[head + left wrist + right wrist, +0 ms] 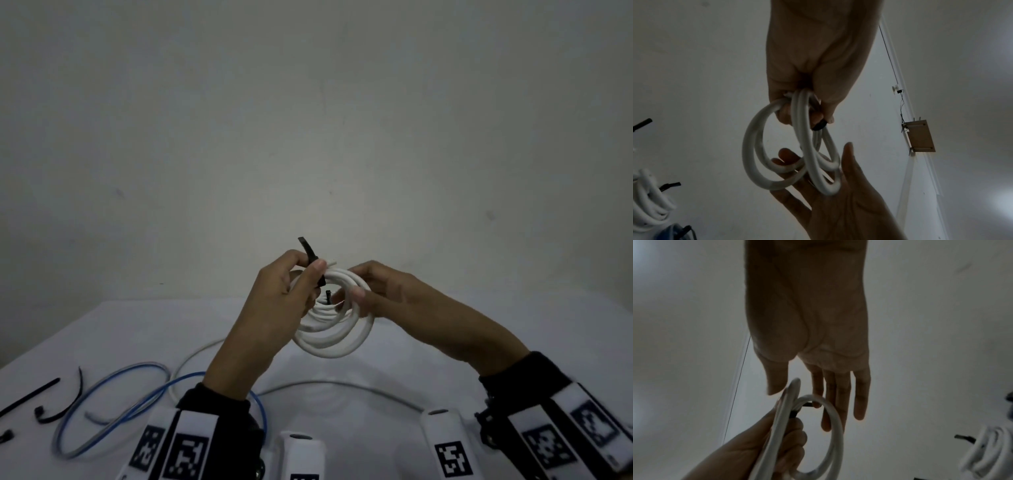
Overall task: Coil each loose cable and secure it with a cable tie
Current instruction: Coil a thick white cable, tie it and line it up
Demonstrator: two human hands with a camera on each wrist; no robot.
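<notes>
Starting at the far left of the counter point(445, 329), we see spare black cable ties point(51, 409) lying loose, and just beside them a blue cable point(113, 407) and a grey cable point(342, 385) sprawled uncoiled, which we judge are waiting their turn. Moving inward, our left hand point(274, 301) is raised above the counter with its fingers curled round one side of the white cable coil point(337, 337), thumb and forefinger pinching a black cable tie point(312, 257) against the loops; we take it this grip keeps the turns bunched so the strap can go round them. The tie's free end sticks up past the knuckles, and a short black tip shows inside the ring. To the right, our right hand point(383, 294) reaches in with fingers nearly straight and relaxed, passing behind the coil's far side and gripping nothing that we can see; the forefinger seems to touch the tie's tip. The coil hangs between both hands, clear of the counter, its lower loops sagging apart
</notes>
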